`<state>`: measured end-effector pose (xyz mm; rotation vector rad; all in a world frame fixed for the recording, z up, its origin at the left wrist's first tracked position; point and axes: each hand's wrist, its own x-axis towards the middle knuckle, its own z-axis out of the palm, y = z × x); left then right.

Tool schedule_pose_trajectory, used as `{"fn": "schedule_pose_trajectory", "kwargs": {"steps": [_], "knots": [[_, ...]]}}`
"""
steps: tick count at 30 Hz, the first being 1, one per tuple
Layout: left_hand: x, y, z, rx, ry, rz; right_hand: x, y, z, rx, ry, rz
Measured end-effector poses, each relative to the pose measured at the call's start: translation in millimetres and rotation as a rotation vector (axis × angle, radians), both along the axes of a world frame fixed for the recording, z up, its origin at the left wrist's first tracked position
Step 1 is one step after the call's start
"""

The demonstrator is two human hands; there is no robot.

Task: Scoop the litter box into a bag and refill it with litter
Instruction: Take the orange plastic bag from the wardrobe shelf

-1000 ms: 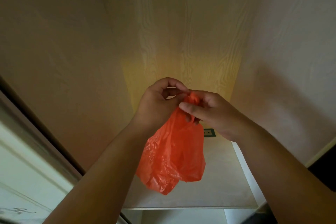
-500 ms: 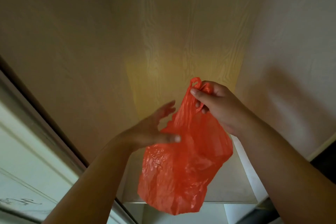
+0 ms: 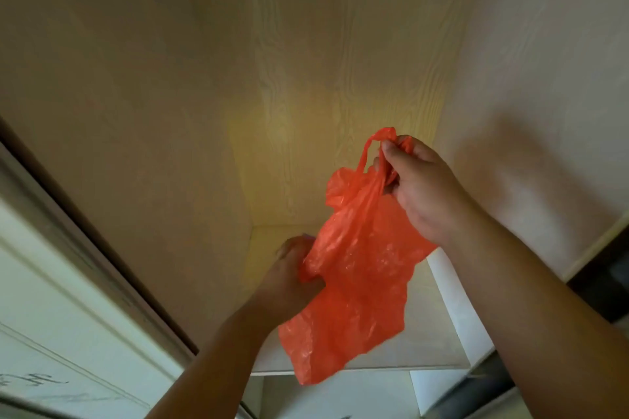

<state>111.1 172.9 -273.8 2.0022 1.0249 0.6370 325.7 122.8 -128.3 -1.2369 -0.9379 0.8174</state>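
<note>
A thin orange plastic bag hangs in front of me, crumpled and partly spread. My right hand is raised and grips the bag's twisted handles at the top. Lower down, my left hand pinches the bag's left edge at mid-height; its fingers are blurred and partly hidden behind the plastic. No litter box, scoop or litter shows in this view.
I face a pale wood-grain alcove with side walls left and right. A light shelf lies below the bag. A dark-edged white door frame runs diagonally at the lower left.
My left hand dropped from the bag's top to its left edge and took hold there. My right hand lifted the handles up and to the right, and the bag spread out.
</note>
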Motion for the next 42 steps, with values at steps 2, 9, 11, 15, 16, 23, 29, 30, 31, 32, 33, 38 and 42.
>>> {"fn": "schedule_pose_trajectory", "kwargs": {"steps": [2,9,11,15,16,23,29,30,31,32,33,38,42], "knots": [[1,-6,8,-0.129,-0.205,-0.173,-4,-2,-3,-0.017,0.109,0.058],[56,-10,38,0.128,-0.193,-0.06,-33,-10,-9,-0.154,0.246,0.39],[69,-10,40,0.048,-0.396,-0.106,-38,-9,-9,-0.158,0.22,0.392],[76,-15,41,-0.002,-0.39,-0.016,-36,-7,-8,-0.104,-0.012,0.244],[74,-17,42,-0.04,-0.345,0.024,-32,-7,-7,-0.084,-0.161,0.182],[59,-8,51,-0.195,-0.364,0.355,-6,-27,-24,-0.086,-0.484,-0.069],[58,-7,70,-0.676,-0.672,0.281,-32,-42,-63,-0.332,-0.497,0.427],[57,-9,72,-0.724,-0.694,0.225,-36,-40,-65,-0.329,-0.497,0.439],[57,-11,74,-0.734,-0.687,0.162,-38,-38,-67,-0.33,-0.506,0.446],[56,-12,73,-0.714,-0.648,0.115,-41,-36,-66,-0.325,-0.515,0.459],[56,-12,73,-0.674,-0.596,0.094,-43,-34,-66,-0.322,-0.534,0.468],[57,-1,71,-0.381,-0.446,0.218,-50,-28,-73,-0.316,-0.627,0.348],[53,-1,74,-0.212,-0.452,0.384,-53,-25,-71,-0.326,-0.549,0.33]]}}
